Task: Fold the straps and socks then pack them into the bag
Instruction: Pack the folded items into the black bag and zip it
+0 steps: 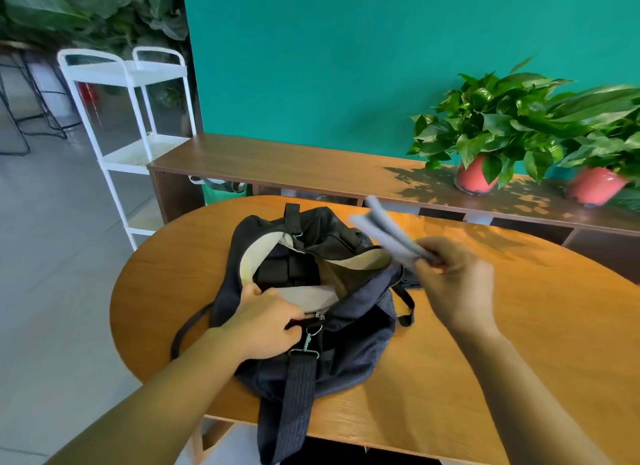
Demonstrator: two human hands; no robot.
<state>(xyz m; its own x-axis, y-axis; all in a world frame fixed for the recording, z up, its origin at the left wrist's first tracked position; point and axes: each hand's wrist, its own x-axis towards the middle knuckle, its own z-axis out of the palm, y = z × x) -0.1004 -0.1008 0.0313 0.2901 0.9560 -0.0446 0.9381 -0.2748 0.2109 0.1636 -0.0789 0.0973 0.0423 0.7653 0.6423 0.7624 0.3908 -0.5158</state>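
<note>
Item: dark bag (349,336), unzipped, mouth gaping upward, pale lining showing. It lies left of centre on an oval wooden table (519,343), with a narrow strip of wood between it and the curved left edge and a broad stretch of top to its right.

Contents: folded black straps (287,267) stacked inside, at the far side of the opening.

Shoulder strap (294,395): clipped by a metal clasp (310,338) to the bag's near end; it trails over the near table edge.

Left hand (263,322): fingers curled over the bag's near rim by the zip, gripping it.

Right hand (457,281): raised just right of the bag mouth, fingers pinching folded grey socks (381,229), which are motion-blurred and point up and away over the bag's far right corner.

Surroundings: long wooden sideboard (277,159) close behind the table, against a teal wall; two leafy plants in red pots (476,179) (594,187) at its right end; white wire trolley (131,153) at its left end; grey floor open to the left.
</note>
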